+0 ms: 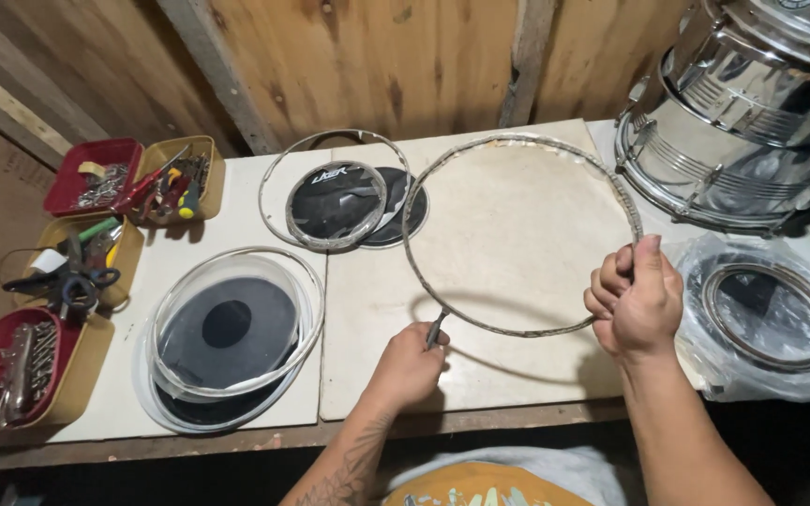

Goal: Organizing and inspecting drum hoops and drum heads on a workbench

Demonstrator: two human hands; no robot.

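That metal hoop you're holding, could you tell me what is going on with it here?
A person holds a large thin metal hoop over a pale workbench. The right hand grips its right edge in a fist; the left hand presses a small tool against its near edge. Drum heads, a chrome drum shell and trays of tools lie around.

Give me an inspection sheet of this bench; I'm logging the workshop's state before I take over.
Surface: pale board bench top, worn.
Job's things: large metal hoop held above the bench; thin tool against its lower edge.
Clutter: clear drumhead over a dark one; small black drumhead within a smaller hoop; bagged drumhead; trays of hand tools and bolts.
Grippers: left hand grips the tool; right hand grips the hoop's right side.
Cables: nothing seen.
Surroundings: wooden plank wall; chrome drum shell at right.
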